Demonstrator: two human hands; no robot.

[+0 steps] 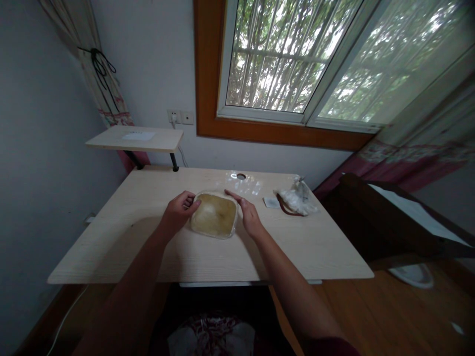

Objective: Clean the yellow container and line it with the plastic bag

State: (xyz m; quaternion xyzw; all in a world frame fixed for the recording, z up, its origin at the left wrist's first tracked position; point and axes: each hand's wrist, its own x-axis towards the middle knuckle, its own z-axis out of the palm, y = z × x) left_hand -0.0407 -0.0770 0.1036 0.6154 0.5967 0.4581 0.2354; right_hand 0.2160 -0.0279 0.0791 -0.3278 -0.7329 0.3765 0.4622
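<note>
A shallow, squarish bowl (215, 213) with a pale rim and a yellowish-brown inside sits in the middle of a light wooden desk (156, 252). My left hand (178, 211) grips the bowl's left rim, thumb on the edge and fingers curled. My right hand (248, 213) rests against the bowl's right rim with its fingers stretched out flat along the far edge.
A clear plastic bag (297, 200) with white contents and a dark red cord lies to the right, beside a small white card (270, 201). A raised shelf (135, 139) stands at the back left. A cable hole (241, 176) is near the wall. A dark chair (389, 222) stands right.
</note>
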